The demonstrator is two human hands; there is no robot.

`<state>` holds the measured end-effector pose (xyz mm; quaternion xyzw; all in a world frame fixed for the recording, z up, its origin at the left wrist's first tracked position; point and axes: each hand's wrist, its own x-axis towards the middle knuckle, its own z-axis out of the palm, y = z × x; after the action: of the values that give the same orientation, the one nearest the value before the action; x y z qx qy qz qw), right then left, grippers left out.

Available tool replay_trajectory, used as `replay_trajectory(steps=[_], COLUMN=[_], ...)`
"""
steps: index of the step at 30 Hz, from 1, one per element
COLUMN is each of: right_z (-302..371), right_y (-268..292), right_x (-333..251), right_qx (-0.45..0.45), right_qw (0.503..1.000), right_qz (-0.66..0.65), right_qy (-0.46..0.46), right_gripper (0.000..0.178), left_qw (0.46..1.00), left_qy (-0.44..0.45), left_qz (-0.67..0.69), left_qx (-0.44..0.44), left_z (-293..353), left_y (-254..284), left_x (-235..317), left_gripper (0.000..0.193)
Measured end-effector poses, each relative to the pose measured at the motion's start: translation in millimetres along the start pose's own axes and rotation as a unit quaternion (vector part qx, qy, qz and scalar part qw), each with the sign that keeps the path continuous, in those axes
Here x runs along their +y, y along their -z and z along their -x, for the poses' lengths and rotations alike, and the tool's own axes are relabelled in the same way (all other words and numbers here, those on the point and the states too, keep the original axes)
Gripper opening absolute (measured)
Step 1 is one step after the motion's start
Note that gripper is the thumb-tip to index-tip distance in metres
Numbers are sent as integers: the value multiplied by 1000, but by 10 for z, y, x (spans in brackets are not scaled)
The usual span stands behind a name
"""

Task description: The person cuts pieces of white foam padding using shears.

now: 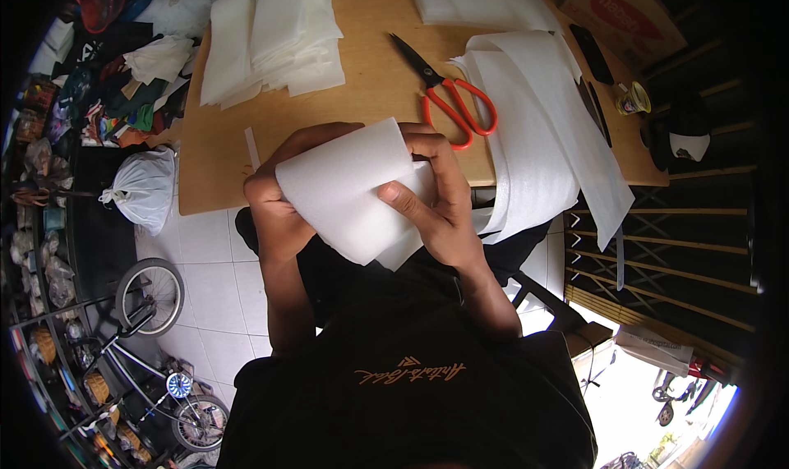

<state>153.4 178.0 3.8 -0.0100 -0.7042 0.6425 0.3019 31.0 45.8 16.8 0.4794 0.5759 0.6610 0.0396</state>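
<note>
Between my two hands, over the table's near edge, is a white sheet of thin, soft-looking material, bent over in a loose fold or roll. My left hand grips its left side, with most of the fingers hidden behind it. My right hand wraps round the right side, thumb lying on the front of the sheet. Just beyond my right hand lie scissors with orange handles and dark blades. Long white sheets are heaped to the right and hang over the table edge. At the back left rests a stack of cut white sheets.
The wooden table also bears more white sheets, a cardboard box, a dark phone-like object and a small tub. A narrow white strip lies near its left edge. A white bag and a bicycle stand left.
</note>
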Motion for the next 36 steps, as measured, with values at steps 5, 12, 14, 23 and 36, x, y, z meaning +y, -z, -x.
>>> replay_trajectory(steps=[5,12,14,23,36], right_z=[16,59,87,115,-479], right_y=[-12,-192,-232,-351,836], right_x=[48,116,192,294,474], right_qx=[76,159,167,162,42], right_qw=[996,987,983,984,809], right_qz=[-25,28,73,80,586], right_qy=[-25,-23,8,10,-33], right_gripper=[27,25,27,28,26], left_qw=[977,982,973,975,926], left_qy=[118,128,179,179,213], left_qz=[168,106,97,47,240], left_qx=[57,87,105,124,199], left_z=[220,262,261,287,295], left_y=[36,-259,-315,-341,210], left_x=[-149,38,81,51,-32], left_gripper=[49,69,61,49,60])
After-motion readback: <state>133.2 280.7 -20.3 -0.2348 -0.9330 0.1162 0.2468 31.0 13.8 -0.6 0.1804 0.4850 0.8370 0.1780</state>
